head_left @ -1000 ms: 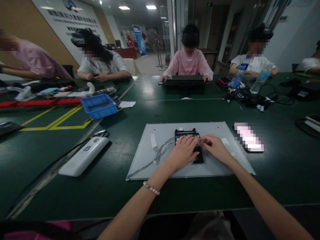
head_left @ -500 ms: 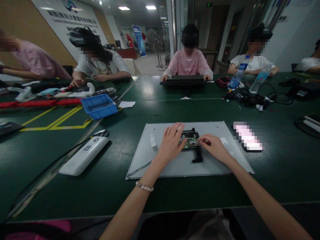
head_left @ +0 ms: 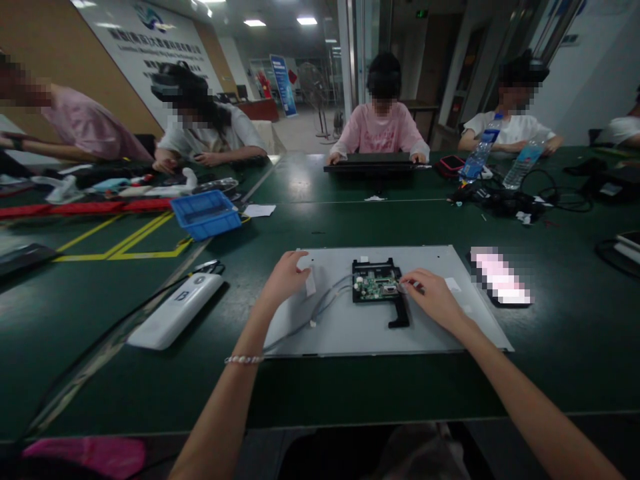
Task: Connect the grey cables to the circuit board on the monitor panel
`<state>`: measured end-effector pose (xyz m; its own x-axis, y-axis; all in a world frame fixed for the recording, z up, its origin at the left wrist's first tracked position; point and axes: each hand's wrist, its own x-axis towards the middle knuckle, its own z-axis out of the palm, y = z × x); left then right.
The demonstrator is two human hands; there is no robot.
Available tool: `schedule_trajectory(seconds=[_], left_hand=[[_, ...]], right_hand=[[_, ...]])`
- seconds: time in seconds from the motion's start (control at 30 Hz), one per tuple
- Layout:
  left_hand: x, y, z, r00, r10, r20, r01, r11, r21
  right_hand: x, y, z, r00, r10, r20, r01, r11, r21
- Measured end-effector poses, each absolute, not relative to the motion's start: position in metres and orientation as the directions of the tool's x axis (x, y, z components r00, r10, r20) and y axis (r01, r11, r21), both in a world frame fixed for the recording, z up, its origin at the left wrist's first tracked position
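the circuit board (head_left: 371, 287) lies just left of the nearer right hand (head_left: 431, 293), whose fingers' closure is unclear, the left hand (head_left: 284, 280) farther off, fingers apart.

Person's right hand (head_left: 434, 297) at right edge of green circuit board (head_left: 373, 287), framed by black bracket (head_left: 401, 313) on pale panel (head_left: 360, 338); left hand (head_left: 284, 279) near white strip (head_left: 311, 283). White device (head_left: 175, 312) on tabletop (head_left: 360, 393), left of panel.
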<state>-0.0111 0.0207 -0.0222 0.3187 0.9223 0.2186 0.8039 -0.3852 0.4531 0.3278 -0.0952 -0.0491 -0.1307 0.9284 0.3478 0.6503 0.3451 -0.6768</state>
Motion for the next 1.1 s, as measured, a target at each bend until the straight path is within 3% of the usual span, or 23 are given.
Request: schedule_trajectory(seconds=[0.4,0.6,0.7,0.87,1.1], left_hand=[[-0.013,0.019,-0.033,0.261,0.947,0.187,0.8,-0.321,0.507],[-0.018,0.005,-0.004,0.194,0.976,0.097,0.542,-0.189,0.819],[-0.019,-0.004,0.006,0.204,0.978,0.053,0.465,-0.144,0.874],[-0.008,-0.01,0.0,0.294,0.956,-0.008,0.511,-0.151,0.846],[-0.002,-0.008,-0.016,0.408,0.913,0.008,0.679,-0.309,0.666]], right_hand=[[0.323,-0.098,-0.045,-0.124,0.918,0.378,0.683,0.355,-0.638],[0.323,-0.098,-0.045,-0.11,0.912,0.394,0.697,0.354,-0.623],[0.322,-0.099,-0.044,-0.104,0.906,0.41,0.695,0.361,-0.622],[0.316,-0.099,-0.04,-0.112,0.894,0.434,0.691,0.384,-0.613],[0.287,-0.1,-0.025,-0.312,0.85,0.424,0.707,0.506,-0.494]])
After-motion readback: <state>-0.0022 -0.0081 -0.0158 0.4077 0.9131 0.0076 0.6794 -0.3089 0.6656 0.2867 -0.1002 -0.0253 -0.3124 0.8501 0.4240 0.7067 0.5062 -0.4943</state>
